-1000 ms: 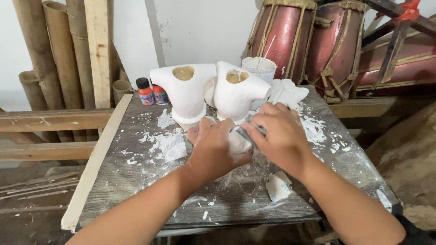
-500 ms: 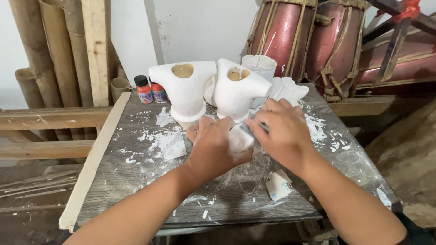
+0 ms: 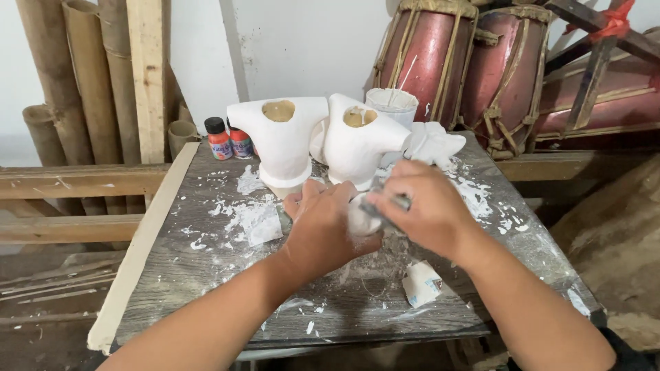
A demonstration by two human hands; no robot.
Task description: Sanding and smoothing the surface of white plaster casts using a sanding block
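Observation:
My left hand (image 3: 323, 227) is closed around a small white plaster piece (image 3: 360, 218) held over the middle of the grey wooden table (image 3: 206, 275). My right hand (image 3: 419, 206) presses a thin grey strip, probably sandpaper (image 3: 385, 205), against that piece. Most of the piece is hidden by my fingers. Just behind my hands stand two white plaster busts (image 3: 282, 141) (image 3: 357, 141) with tan openings on top.
Two small paint bottles (image 3: 229, 141) stand at the back left. A white cup (image 3: 390, 106) and a white plaster shape (image 3: 433, 143) sit behind the busts. A folded white scrap (image 3: 421, 283) lies near the front. Bamboo poles (image 3: 82, 82) stand left, red drums (image 3: 467, 62) behind right.
My hands stay over the same spot; the right hand has shifted slightly along the plaster piece, and the view has moved a little.

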